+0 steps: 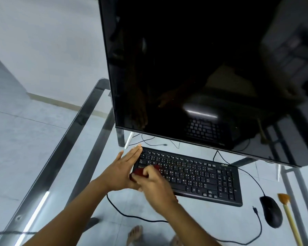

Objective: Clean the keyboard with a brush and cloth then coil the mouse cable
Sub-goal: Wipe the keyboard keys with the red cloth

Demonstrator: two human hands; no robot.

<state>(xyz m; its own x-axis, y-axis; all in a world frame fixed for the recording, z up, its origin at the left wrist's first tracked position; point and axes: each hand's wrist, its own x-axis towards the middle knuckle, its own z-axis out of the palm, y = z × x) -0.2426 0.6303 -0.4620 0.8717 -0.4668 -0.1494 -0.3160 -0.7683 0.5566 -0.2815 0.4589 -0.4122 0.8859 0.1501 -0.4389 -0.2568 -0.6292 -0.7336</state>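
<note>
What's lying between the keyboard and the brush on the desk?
The black mouse and a loose cable end, between keyboard and brush, in the head view.

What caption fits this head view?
Right hand holds dark red cloth on black keyboard; flat left hand touches its end.

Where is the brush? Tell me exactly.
In the head view the brush lies on the glass table at the lower right, just right of the mouse, bristles toward the screen.
</note>
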